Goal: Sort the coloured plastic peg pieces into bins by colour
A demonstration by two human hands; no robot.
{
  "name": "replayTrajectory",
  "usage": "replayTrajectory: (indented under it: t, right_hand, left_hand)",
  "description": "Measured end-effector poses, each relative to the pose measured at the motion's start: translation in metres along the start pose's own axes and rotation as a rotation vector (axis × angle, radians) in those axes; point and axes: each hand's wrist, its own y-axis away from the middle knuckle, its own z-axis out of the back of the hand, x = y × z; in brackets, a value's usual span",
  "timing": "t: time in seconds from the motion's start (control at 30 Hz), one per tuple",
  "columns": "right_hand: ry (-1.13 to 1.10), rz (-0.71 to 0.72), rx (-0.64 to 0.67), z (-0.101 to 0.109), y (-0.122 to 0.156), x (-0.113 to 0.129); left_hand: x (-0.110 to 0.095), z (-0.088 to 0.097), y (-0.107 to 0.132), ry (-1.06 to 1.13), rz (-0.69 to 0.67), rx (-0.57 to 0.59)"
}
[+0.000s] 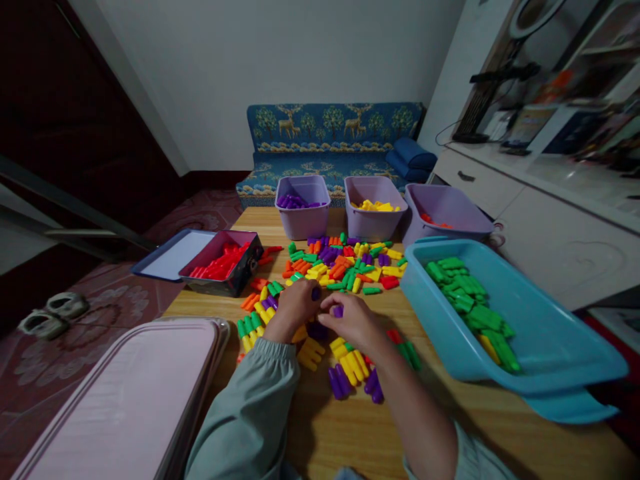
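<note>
Plastic pieces [473, 305] lie in the blue tub [555, 327] (green, some yellow).

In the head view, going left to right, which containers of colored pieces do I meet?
Dark box with red pieces → first lavender bin with purple pieces → second lavender bin with yellow pieces → turquoise tub with mostly green pieces. I left out the third lavender bin, which overlaps the tub.

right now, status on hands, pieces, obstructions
Left hand, right hand close together, purple piece at each. Loose pieces, mixed colours, on table. Turquoise bin at right, untouched.
</note>
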Motion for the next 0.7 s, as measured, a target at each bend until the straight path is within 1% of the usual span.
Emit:
replayTrajectory:
  t: [0.07,0.1,0.13,0.2,0.27,0.33,0.43,0.5,0.53,0.63,0.7]
  right_hand:
    - [0.336,0.018,0.005,-0.005,0.003,0.001]
    - [0.450,0.018,0.028,-0.006,0.005,0.002]
    - [0.527,0.015,0.057,-0.008,0.008,0.004]
    - [0.604,0.023,0.106,-0.009,0.011,0.009]
    - [0.630,0.030,0.124,-0.009,0.013,0.013]
    - [0.634,0.030,0.137,-0.009,0.013,0.015]
    - [0.651,0.002,0.119,-0.004,0.009,0.010]
    - [0.657,-0.036,0.051,0.002,0.005,0.004]
    - [0.651,-0.056,0.000,0.006,0.003,0.001]
    - [0.549,-0.068,-0.185,0.016,-0.003,-0.008]
    - [0.375,-0.042,-0.274,0.017,-0.006,-0.011]
  left_hand:
    - [0.001,-0.001,0.000,0.012,-0.005,-0.003]
    - [0.002,-0.001,-0.001,0.020,-0.007,-0.004]
    - [0.002,-0.001,-0.001,0.032,-0.010,-0.004]
    - [0.002,-0.001,-0.002,0.063,-0.017,-0.007]
    - [0.003,-0.001,-0.002,0.104,-0.022,-0.021]
    - [0.004,0.000,-0.003,0.154,-0.016,-0.060]
    - [0.005,0.003,-0.004,0.250,0.031,-0.188]
    - [0.006,0.006,-0.005,0.351,0.070,-0.258]
    - [0.006,0.007,-0.006,0.422,0.080,-0.269]
    - [0.004,0.008,-0.009,0.656,0.067,-0.238]
    - [0.001,0.006,-0.011,0.772,0.055,-0.214]
